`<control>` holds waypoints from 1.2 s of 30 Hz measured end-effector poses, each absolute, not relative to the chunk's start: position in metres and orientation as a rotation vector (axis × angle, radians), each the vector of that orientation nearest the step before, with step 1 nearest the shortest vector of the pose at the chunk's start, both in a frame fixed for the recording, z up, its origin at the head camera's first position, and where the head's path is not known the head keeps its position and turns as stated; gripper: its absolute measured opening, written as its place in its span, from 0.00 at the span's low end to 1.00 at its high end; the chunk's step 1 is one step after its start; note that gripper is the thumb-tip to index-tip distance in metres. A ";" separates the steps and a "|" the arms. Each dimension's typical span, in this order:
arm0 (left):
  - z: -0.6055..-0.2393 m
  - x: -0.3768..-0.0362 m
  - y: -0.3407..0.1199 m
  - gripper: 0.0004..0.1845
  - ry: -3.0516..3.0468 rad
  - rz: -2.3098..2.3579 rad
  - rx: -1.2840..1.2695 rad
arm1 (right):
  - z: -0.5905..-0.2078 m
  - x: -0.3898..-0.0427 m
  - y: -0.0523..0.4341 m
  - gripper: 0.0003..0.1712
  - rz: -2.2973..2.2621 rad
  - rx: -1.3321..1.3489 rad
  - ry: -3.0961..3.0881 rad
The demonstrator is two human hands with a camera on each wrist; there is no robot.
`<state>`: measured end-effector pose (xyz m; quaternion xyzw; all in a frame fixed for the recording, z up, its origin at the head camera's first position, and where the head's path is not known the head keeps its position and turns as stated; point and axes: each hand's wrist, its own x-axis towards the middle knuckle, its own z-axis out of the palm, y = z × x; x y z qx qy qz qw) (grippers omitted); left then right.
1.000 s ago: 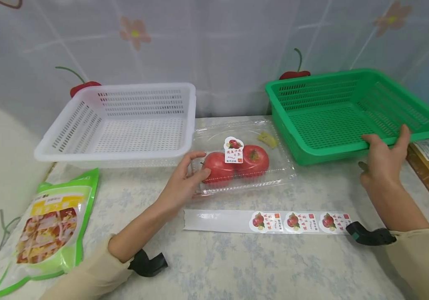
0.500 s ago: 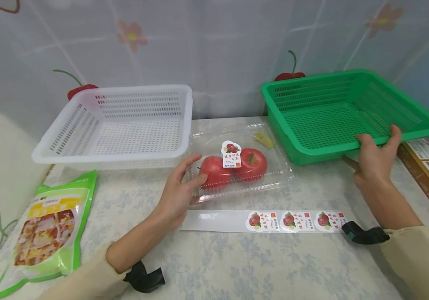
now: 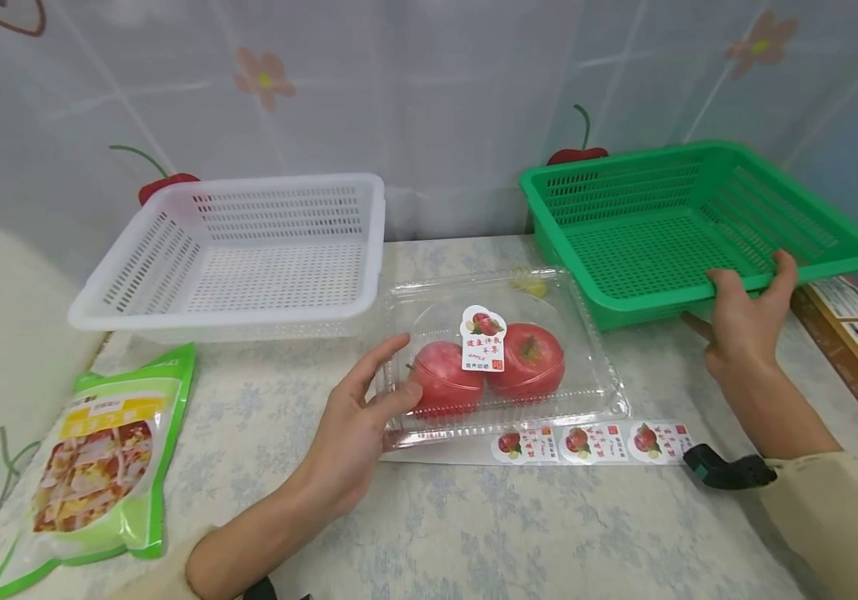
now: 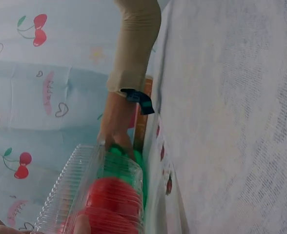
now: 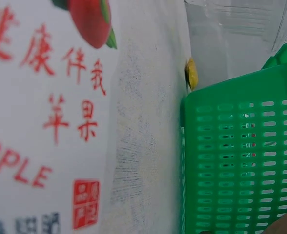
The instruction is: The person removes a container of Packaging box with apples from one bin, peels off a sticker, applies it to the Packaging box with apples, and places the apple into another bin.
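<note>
On the bench, centre: clear clamshell box [image 3: 504,358] with two red apples [image 3: 485,377], labelled, between white basket [image 3: 249,250] and green basket [image 3: 691,225].
Left hand [image 3: 354,417]: fingers curled on the box's left end, grasping it.
Right hand [image 3: 747,321]: grasping the green basket's near rim.
Box axis: long side left–right, lid up, overlapping sticker strip [image 3: 594,442].
Handling note: best kept level, supported from beneath; thin plastic likely flexes.
</note>
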<state>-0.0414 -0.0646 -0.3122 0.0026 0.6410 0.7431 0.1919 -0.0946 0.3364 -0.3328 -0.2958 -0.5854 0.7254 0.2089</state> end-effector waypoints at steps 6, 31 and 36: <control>-0.304 -0.034 -0.064 0.30 1.804 2.085 0.016 | -0.333 -0.093 0.335 0.41 2.035 -0.836 -1.610; -0.279 -0.062 -0.052 0.30 1.759 2.282 0.049 | -0.331 -0.091 0.337 0.42 1.962 -0.852 -1.693; -0.273 -0.087 -0.030 0.29 1.732 2.388 0.103 | -0.331 -0.092 0.337 0.42 1.894 -0.876 -1.755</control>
